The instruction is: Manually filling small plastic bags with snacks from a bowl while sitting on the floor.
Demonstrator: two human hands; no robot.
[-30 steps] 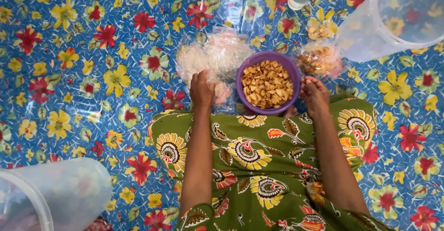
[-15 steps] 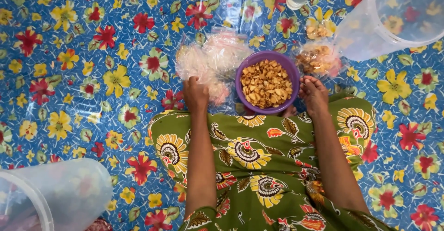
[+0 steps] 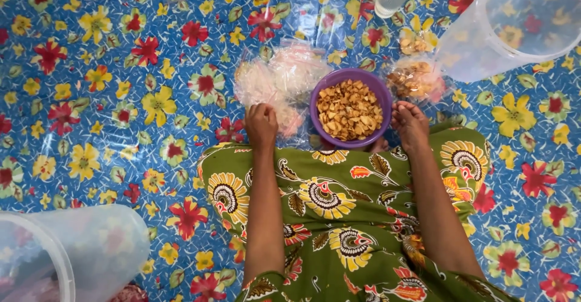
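Purple bowl (image 3: pixel 350 109) of fried chips, upright (round, no long axis). Left hand (image 3: pixel 261 124) curled on plastic bags (image 3: pixel 275 84); right hand (image 3: pixel 410 123) loosely closed beside it, empty.

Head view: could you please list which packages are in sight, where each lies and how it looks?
Clear bags of pale snacks: left of the purple bowl, by the left hand; crinkled, whitish-pink.
Clear bag of golden snacks: right of the bowl, beyond the right hand.
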